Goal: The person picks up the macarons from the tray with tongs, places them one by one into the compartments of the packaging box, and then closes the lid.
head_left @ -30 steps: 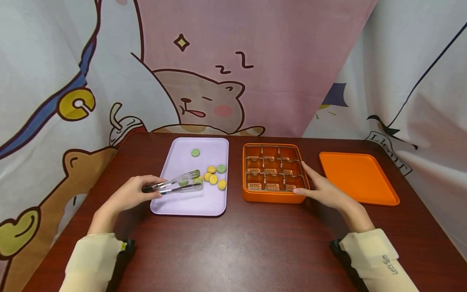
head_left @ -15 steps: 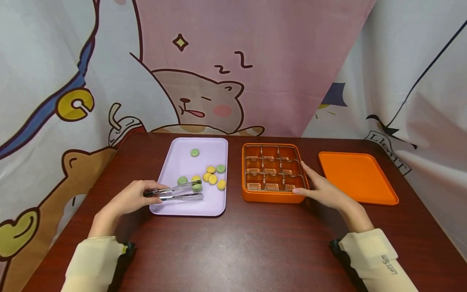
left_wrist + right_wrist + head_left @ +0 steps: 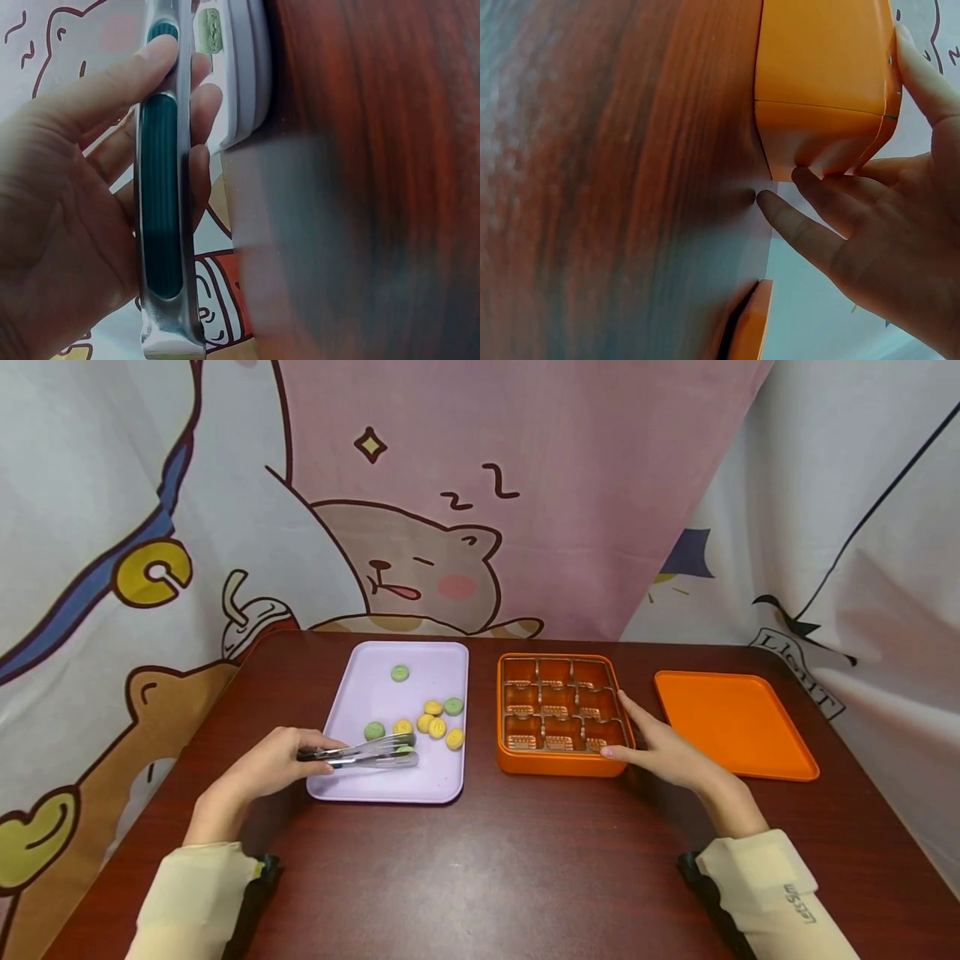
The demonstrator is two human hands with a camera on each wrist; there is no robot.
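Note:
My left hand [image 3: 273, 764] holds a pair of metal tongs [image 3: 375, 762], thumb on the dark green grip inlay [image 3: 159, 195] in the left wrist view. Low over the lilac tray [image 3: 420, 785], the tong tips stand either side of a green button-like cookie [image 3: 406, 748], partly hidden behind them. Other green cookies [image 3: 374, 731] and several yellow cookies [image 3: 437, 727] lie on the tray. My right hand [image 3: 671, 752] touches the orange box [image 3: 558, 765], thumb at its near right rim, extended fingers along its side. A clear insert [image 3: 555, 702] divides the box into several bare compartments.
An orange lid [image 3: 735, 727] lies flat on the dark wooden table [image 3: 465, 877], right of the box. Behind the table hangs a cartoon-printed cloth [image 3: 570, 485]. A strip of table separates tray and box.
The tongs have shifted slightly toward the tray's near side, showing more of the cookies behind them. Their tips spread, then drew closer around the green cookie. The right hand and box stay put.

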